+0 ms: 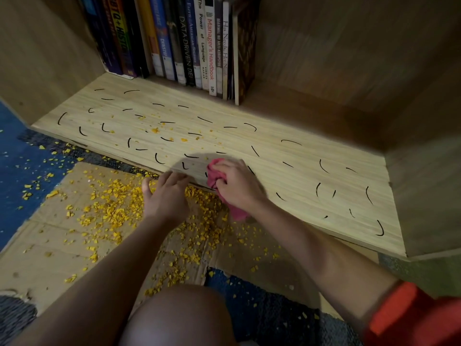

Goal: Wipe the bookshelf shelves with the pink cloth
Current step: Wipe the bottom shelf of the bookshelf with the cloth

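The bookshelf's bottom shelf (287,156) is light wood, marked all over with short black curved strokes and dotted with yellow crumbs at its left middle. My right hand (239,183) presses a bunched pink cloth (215,171) onto the shelf's front edge; a tail of the cloth (238,213) hangs below my wrist. My left hand (166,196) hovers just left of it, fingers spread and holding nothing, over the front edge and the crumb pile.
A row of upright books (189,43) stands at the shelf's back left. A flat cardboard sheet (42,245) lies on the blue carpet (15,158) before the shelf, covered with yellow crumbs (117,196). The shelf's side wall (424,171) rises at right. My knee (179,318) is below.
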Demonstrator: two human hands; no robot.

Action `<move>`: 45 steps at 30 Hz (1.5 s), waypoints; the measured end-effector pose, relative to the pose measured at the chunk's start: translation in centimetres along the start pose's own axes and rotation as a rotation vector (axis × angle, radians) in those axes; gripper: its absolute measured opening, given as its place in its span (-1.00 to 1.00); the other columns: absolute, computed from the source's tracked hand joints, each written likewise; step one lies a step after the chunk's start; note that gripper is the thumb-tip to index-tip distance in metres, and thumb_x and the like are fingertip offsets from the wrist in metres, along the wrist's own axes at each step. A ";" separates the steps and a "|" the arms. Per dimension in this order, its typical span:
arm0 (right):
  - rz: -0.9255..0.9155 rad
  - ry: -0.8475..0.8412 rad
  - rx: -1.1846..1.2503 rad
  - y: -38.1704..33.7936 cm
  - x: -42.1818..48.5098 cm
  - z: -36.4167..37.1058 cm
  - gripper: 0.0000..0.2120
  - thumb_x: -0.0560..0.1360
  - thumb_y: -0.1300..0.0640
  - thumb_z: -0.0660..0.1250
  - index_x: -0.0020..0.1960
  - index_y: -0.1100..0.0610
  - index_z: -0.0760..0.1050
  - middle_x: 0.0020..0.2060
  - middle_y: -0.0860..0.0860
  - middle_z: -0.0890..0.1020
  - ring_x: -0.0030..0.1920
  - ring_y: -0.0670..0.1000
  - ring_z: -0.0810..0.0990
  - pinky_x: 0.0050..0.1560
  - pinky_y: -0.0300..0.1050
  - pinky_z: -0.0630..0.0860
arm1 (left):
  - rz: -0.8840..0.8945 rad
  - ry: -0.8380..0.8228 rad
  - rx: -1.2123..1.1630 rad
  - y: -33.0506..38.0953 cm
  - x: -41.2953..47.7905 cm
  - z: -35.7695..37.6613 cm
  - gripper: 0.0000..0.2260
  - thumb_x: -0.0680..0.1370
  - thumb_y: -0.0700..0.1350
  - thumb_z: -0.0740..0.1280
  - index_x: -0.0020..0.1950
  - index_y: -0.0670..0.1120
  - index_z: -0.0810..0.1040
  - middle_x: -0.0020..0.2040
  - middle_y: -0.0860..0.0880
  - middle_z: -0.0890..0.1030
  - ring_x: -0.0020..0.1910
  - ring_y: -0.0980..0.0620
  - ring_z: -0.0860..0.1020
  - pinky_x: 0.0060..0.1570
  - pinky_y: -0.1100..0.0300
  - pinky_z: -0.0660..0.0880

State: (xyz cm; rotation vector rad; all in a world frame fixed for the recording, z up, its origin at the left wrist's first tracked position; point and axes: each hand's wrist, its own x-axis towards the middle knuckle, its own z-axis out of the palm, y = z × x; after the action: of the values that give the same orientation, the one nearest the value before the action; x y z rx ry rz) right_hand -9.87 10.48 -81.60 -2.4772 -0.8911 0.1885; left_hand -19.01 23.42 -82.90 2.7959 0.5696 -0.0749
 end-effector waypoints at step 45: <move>0.180 0.349 0.287 4.0 2.4 -5.2 -0.67 0.43 0.37 0.25 0.14 0.20 0.60 0.11 0.06 0.63 0.14 -0.05 0.52 0.30 -0.19 0.32 | 0.111 0.031 -0.007 7.5 9.3 -0.7 -0.63 0.57 -0.06 0.15 0.38 0.04 0.37 0.43 0.06 0.31 0.42 0.02 0.22 0.41 -0.10 -0.05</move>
State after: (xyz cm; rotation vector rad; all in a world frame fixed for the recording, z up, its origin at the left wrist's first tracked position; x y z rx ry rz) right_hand -4.27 7.19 -78.99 -2.2250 -0.4600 -0.0536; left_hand -7.53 20.48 -81.23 2.8196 0.4201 -0.0069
